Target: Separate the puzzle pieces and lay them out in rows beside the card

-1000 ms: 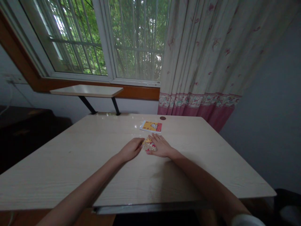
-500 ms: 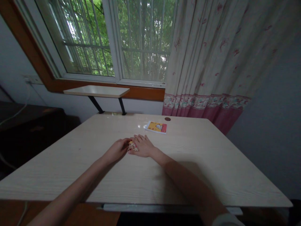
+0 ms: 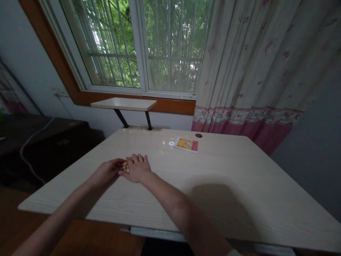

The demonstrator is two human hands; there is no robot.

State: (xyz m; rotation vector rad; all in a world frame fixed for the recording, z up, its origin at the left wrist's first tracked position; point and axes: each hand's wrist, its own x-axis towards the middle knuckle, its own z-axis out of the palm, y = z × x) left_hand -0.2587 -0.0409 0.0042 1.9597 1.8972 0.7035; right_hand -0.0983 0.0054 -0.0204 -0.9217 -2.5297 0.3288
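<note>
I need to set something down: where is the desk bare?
Bare: desk from the booklet to the right edge, and the shadowed patch right of the right arm. Crowded: where the left hand and right hand cover small pieces.

The desk [image 3: 213,165] is positioned before the window [image 3: 170,53]; the curtain [image 3: 253,64] hangs right of the window, behind the desk. The raised shelf [image 3: 124,103] stands at the desk's far edge, left of the round hole [image 3: 199,135]. The card [image 3: 188,144] lies on the desk, before the hole. The small pieces [image 3: 126,167] are located left of the card and nearer, between the left hand [image 3: 105,172] and right hand [image 3: 137,170]. The cabinet [image 3: 45,133] is situated left of the desk.
</note>
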